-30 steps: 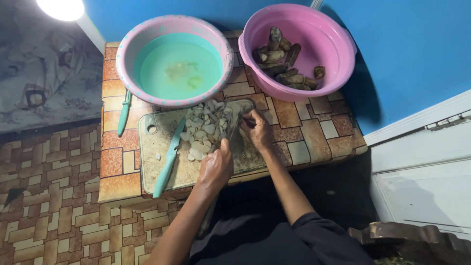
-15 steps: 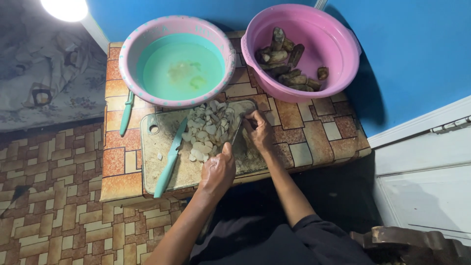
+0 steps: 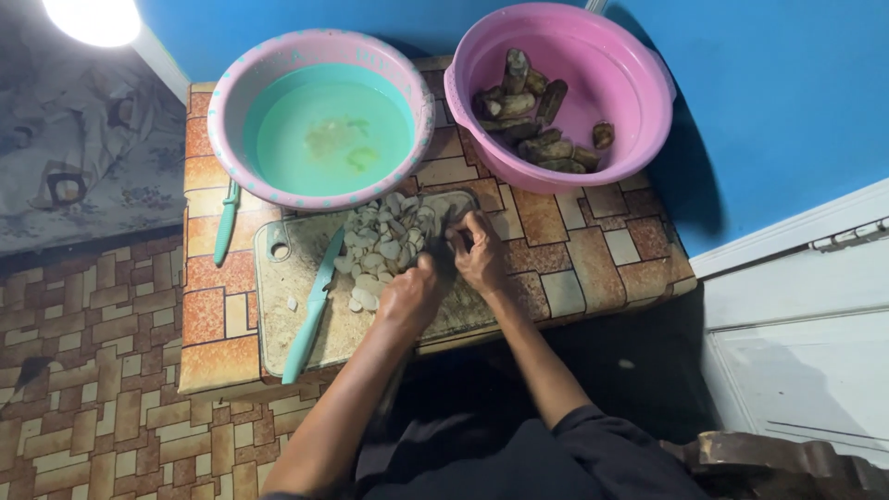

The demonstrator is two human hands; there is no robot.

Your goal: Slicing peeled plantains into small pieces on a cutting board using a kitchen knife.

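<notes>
Sliced pale pieces (image 3: 384, 243) heaped on worn cutting board (image 3: 306, 315), board on patterned low table (image 3: 593, 250). Head view: left hand (image 3: 407, 298) at pile's near edge, fingers curled, cannot tell what they grip. Right hand (image 3: 479, 255) just beside pile, fingertips bunched on something dark and small, unclear. Teal knife (image 3: 313, 310) lies on board, left of pile. Bowl of water (image 3: 319, 120) behind board. Pink basin (image 3: 565, 93) holds dark unpeeled roots (image 3: 537, 116). Second teal tool (image 3: 225, 224) at table's left edge.
</notes>
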